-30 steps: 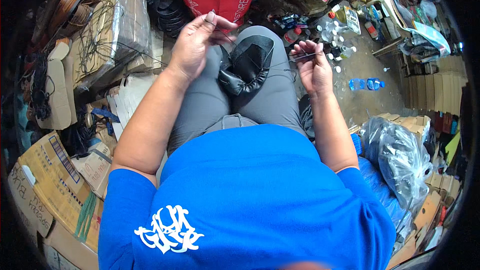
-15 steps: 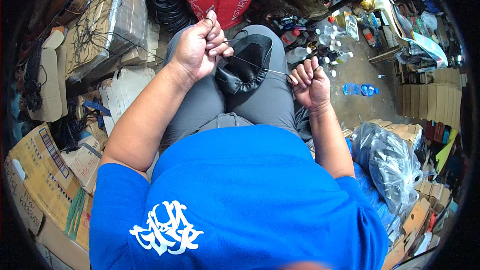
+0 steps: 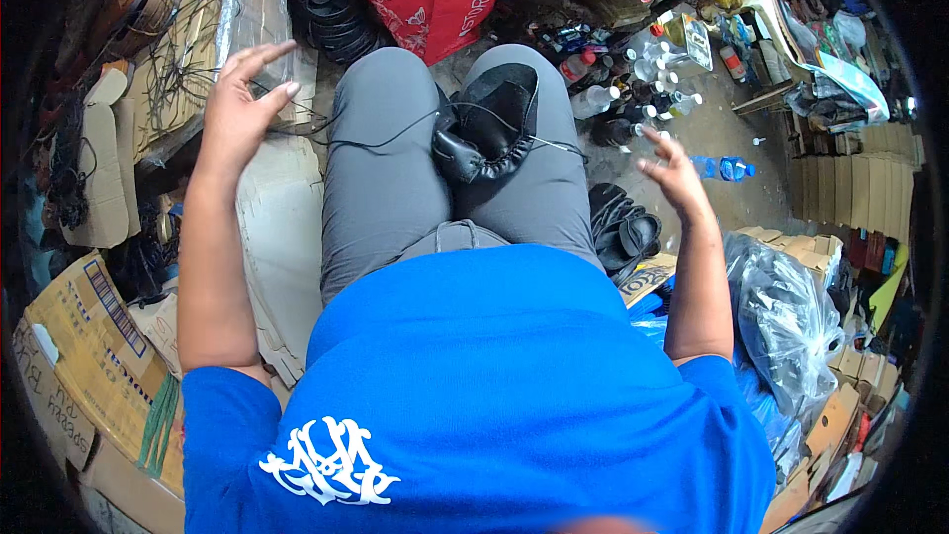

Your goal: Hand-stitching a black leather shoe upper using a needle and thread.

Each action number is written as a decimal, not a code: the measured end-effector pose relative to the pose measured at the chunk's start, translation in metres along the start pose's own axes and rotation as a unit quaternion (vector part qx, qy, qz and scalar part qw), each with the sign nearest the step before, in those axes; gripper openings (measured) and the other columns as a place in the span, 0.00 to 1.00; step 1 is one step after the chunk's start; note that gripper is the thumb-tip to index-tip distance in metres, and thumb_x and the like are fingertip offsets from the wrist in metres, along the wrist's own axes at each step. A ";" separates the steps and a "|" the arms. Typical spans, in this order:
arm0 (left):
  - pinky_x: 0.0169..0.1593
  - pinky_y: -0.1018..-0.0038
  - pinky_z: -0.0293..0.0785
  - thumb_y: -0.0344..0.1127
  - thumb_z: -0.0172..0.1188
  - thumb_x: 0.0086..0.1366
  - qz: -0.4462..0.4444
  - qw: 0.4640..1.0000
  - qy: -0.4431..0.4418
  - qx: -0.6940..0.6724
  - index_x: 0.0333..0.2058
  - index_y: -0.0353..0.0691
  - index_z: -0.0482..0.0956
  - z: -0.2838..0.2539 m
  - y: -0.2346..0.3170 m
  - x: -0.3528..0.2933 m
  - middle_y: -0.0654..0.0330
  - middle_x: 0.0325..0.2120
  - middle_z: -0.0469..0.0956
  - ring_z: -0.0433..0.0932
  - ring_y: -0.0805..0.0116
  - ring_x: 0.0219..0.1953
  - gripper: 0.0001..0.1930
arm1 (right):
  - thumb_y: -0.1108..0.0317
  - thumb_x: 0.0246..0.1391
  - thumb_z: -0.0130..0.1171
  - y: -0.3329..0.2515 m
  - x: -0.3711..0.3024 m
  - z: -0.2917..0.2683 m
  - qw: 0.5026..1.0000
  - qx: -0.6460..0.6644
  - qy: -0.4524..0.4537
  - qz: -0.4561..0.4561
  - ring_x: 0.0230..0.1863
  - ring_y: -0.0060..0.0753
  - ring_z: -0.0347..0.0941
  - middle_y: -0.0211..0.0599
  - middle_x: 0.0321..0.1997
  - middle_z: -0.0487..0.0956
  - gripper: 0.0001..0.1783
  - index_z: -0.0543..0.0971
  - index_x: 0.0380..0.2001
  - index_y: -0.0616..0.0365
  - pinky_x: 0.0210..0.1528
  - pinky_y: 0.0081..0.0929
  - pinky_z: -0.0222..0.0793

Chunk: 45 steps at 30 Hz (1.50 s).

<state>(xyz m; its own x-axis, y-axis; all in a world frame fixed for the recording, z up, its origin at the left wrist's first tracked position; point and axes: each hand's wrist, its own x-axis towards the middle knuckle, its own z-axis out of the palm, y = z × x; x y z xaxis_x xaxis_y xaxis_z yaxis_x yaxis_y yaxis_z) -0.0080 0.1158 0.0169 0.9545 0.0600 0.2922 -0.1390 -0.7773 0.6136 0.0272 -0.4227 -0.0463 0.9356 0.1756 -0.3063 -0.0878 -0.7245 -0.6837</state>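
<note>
The left grip (image 3: 237, 114) is apart, thumb and fingers spread, with nothing visible between them. The right grip (image 3: 674, 176), its fingers slightly curled, also stands apart and appears bare, though a fine thread might not show there. Between the two grips, a black leather piece (image 3: 489, 129) rests mainly on the right thigh (image 3: 534, 203). A dark cord (image 3: 381, 145) runs from it across the left thigh to below the left grip; toward the right grip, a thin, pale, straight bit, perhaps a needle, lies at its edge.

The edge nearest the body is already puckered, while the far part looks smooth; with cord trailing on both sides, the stitching seems partway along, and any finishing appears left.

Beyond and between the grips, a red bag (image 3: 440, 0) bears round blue-and-white emblems and pale lettering. Nearer the body than the left grip, a yellow-brown carton (image 3: 84, 311) shows printing and a barcode-like panel, with dark handwriting on the cardboard beside it.
</note>
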 end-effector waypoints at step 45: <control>0.42 0.75 0.71 0.32 0.66 0.53 -0.003 0.884 -0.384 -0.265 0.33 0.35 0.76 0.147 0.107 0.051 0.62 0.30 0.78 0.75 0.74 0.37 0.11 | 0.67 0.50 0.61 -0.161 -0.005 0.035 0.977 0.100 -0.140 -0.122 0.21 0.17 0.64 0.31 0.17 0.69 0.08 0.78 0.26 0.62 0.24 0.22 0.62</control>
<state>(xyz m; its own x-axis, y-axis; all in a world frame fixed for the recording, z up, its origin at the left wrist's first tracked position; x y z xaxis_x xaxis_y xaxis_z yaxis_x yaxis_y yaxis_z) 0.0644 -0.0561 -0.0109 0.8250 -0.5387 -0.1709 -0.0438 -0.3624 0.9310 0.0247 -0.2835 0.0424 0.8089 0.5233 -0.2680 0.0357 -0.4987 -0.8661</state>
